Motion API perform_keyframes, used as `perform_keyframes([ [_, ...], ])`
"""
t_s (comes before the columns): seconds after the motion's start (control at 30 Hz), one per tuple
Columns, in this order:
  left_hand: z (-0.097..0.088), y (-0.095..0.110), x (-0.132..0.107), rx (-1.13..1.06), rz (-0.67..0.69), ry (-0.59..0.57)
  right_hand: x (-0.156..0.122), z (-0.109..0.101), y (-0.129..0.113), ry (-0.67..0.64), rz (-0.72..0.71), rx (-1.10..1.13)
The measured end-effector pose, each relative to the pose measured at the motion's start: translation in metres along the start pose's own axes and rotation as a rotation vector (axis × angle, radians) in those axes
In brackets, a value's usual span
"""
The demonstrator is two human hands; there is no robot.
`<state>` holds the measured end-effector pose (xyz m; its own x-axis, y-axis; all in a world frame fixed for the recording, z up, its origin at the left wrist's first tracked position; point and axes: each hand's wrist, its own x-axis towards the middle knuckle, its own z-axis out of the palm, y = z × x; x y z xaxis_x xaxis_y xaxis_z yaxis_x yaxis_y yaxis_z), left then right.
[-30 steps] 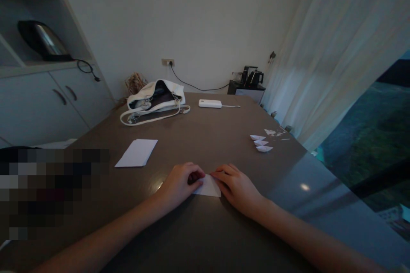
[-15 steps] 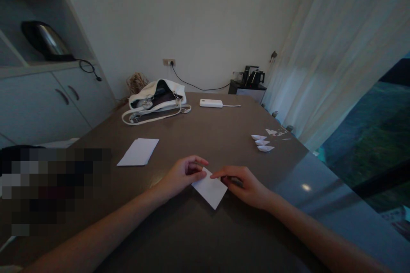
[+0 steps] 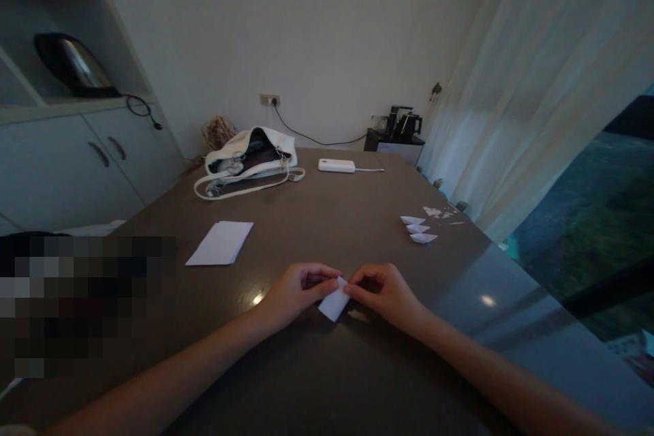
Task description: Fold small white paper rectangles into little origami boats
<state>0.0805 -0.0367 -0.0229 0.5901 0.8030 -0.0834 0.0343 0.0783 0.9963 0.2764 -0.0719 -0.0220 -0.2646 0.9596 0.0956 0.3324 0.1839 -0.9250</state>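
Between my two hands is a small folded piece of white paper (image 3: 333,305), tilted just above or on the brown table (image 3: 306,381); I cannot tell which. My left hand (image 3: 299,289) pinches its upper left edge with thumb and fingers. On the other side, my right hand (image 3: 384,293) pinches the upper right edge, the thumb lying on the paper's face. The two hands' fingertips nearly meet at the top of the sheet. Beyond my right hand, a few small folded paper boats (image 3: 423,238) stand in a row. A stack of white paper sheets (image 3: 221,243) lies past my left hand.
At the back of the table lie a white handbag (image 3: 250,157) with a looped strap and a white power bank (image 3: 336,165) with a short cable. Paper scraps (image 3: 434,212) are scattered near the right edge. A curtain (image 3: 475,116) hangs along the right side.
The paper now shows as a narrower strip, where it was a wider square. My right hand has gone from fingers resting at its edge to a pinch, and both hands are closer together.
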Motion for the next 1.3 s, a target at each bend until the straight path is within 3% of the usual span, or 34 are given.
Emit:
perform_keyframes([
  [0.37, 0.006, 0.0, -0.002, -0.084, -0.031, 0.078, 0.0, 0.001, -0.001, 0.024, 0.027, 0.068],
  [0.77, 0.009, 0.004, -0.005, -0.127, -0.065, 0.095, -0.001, 0.003, -0.006, 0.092, -0.029, -0.075],
  [1.1, 0.01, -0.002, -0.005, -0.144, -0.042, 0.069, -0.003, 0.007, -0.003, 0.112, -0.022, 0.036],
  [1.3, 0.013, 0.007, -0.009, -0.218, -0.082, 0.115, -0.001, 0.004, -0.001, 0.072, -0.05, 0.149],
])
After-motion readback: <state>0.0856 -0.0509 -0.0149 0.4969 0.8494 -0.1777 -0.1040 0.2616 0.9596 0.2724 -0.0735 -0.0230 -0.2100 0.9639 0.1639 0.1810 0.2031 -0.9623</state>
